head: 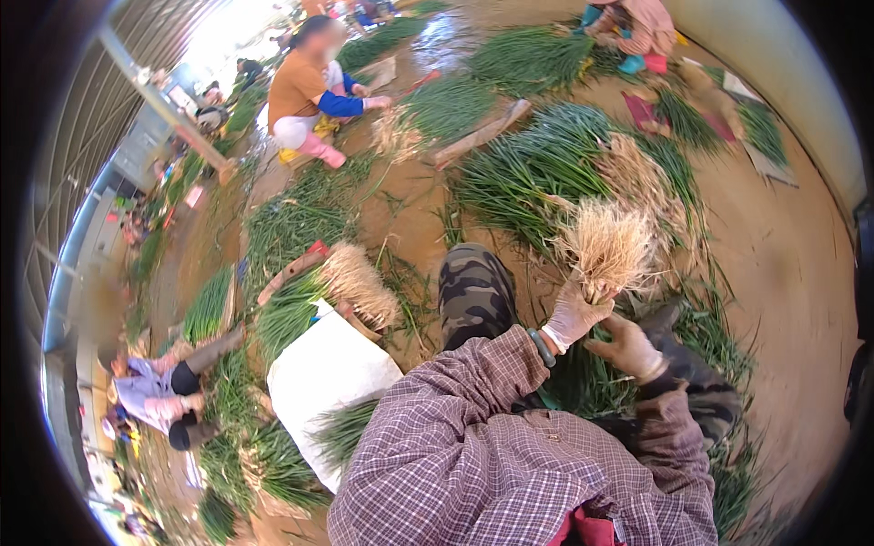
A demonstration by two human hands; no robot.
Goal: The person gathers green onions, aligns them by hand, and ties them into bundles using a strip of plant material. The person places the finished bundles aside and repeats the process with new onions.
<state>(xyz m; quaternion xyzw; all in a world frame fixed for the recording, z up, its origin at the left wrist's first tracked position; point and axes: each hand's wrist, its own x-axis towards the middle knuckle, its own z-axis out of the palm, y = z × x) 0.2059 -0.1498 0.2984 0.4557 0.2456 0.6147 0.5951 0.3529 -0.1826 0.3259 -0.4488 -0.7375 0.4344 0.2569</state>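
A bunch of green onions [608,246] stands roots-up in my left hand [577,317], which wears a thin pale glove. Its dense, straw-coloured roots fan out above my fist. Just below and to the right is my right hand [631,349], also gloved, its thumb and fingers apart beside the bunch's lower stems. Green leaves hang under both hands, partly hidden by my sleeves. Directly beyond the bunch lies a large heap of green onions [539,170], its pale roots turned to the right.
At my left, trimmed onions [358,286] lie near a white sack [328,389]. A wooden board [481,133] lies ahead. Loose leaves [300,218] litter the wet floor. Co-workers crouch at front left [300,89], far right [638,34] and left [153,396]. A wall [799,89] curves along the right.
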